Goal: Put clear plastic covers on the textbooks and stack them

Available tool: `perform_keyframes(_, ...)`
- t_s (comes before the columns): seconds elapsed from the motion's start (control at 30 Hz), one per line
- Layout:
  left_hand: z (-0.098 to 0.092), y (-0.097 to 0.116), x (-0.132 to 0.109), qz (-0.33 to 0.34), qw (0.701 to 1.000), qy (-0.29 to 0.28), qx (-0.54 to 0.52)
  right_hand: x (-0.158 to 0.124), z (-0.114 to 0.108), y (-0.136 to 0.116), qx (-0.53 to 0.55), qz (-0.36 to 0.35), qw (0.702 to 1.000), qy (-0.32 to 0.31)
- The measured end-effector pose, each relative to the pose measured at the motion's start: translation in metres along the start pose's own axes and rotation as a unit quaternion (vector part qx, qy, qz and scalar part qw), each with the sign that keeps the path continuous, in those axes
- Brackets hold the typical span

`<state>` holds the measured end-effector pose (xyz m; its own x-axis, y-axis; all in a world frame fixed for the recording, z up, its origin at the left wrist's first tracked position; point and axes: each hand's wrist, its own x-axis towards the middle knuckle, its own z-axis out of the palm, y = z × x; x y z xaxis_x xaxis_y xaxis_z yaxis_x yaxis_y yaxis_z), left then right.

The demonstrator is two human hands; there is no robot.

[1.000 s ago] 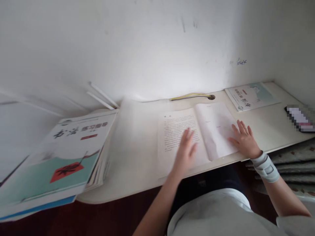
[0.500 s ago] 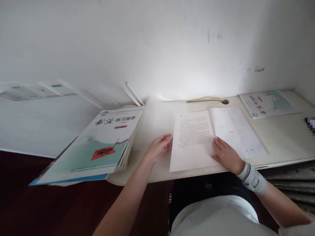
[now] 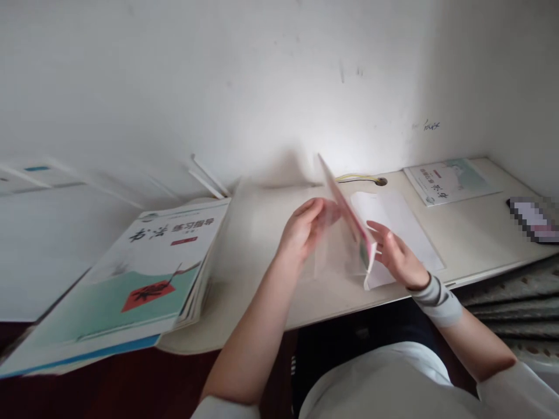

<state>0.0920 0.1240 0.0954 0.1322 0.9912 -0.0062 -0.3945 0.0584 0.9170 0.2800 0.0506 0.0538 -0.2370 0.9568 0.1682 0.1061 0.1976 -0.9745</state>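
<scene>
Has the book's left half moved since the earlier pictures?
Yes. The book's left half lay flat on the desk; now the left hand holds it raised on edge, swung rightward toward the cable hole.

Book stack [image 3: 148, 273] on desk [image 3: 480, 233] left, book [image 3: 345, 215] centre, cable hole [image 3: 381, 181] behind it, booklet [image 3: 449, 181] far right by wall [image 3: 262, 87]

Two hands, left hand [image 3: 301, 233] and right hand [image 3: 395, 256]; one half-closed book [image 3: 345, 212], one book stack [image 3: 148, 273], one lone book [image 3: 449, 180], one cable [image 3: 356, 177], one wristband [image 3: 437, 299].
</scene>
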Motion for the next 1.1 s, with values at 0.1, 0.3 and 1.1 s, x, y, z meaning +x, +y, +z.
perform_keyframes(0.1,0.028,-0.003,0.005,-0.043,0.997,-0.060,-0.012,0.012,-0.033,-0.020,0.005,0.021,0.999,-0.025)
perform_keyframes(0.3,-0.001,-0.002,-0.005,-0.056,0.998,-0.039,0.014,0.014,-0.116,0.004,-0.015,0.148,0.989,-0.021)
perform_keyframes(1.1,-0.028,-0.115,-0.074,0.089,0.576,-0.099,0.807,0.063,0.004,0.071,-0.602,-0.008,0.787,-0.138)
